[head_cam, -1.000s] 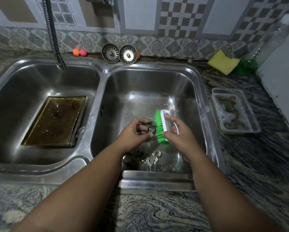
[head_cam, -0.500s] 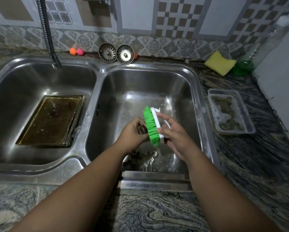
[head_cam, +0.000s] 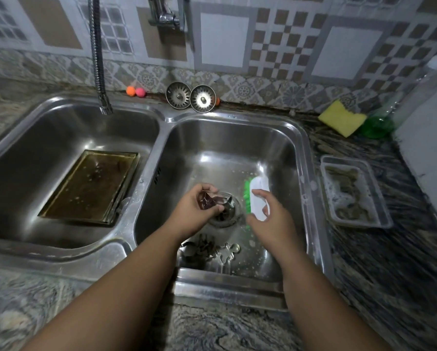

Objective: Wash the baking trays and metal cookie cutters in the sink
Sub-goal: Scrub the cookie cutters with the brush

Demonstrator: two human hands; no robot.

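Note:
Over the drain of the right sink basin [head_cam: 288,158], my left hand [head_cam: 194,211] grips a small metal cookie cutter [head_cam: 212,200]. My right hand [head_cam: 273,219] holds a white scrub brush with green bristles [head_cam: 256,197] just to the right of it, a short gap between brush and cutter. More metal cookie cutters [head_cam: 212,250] lie on the basin floor near the front, one shaped like a gingerbread man. A dirty brown baking tray [head_cam: 90,184] lies flat in the left sink basin [head_cam: 22,153].
A flexible tap hose [head_cam: 99,59] hangs over the left basin. Two sink strainers [head_cam: 190,97] lean on the back ledge by small coloured balls. On the right counter sit a yellow sponge [head_cam: 341,117], a green soap bottle [head_cam: 379,125] and a plastic container [head_cam: 354,191].
The brush has come away from the cutter and moved right, its white back turned upward. My left hand keeps hold of the cutter, now turned more open-side up.

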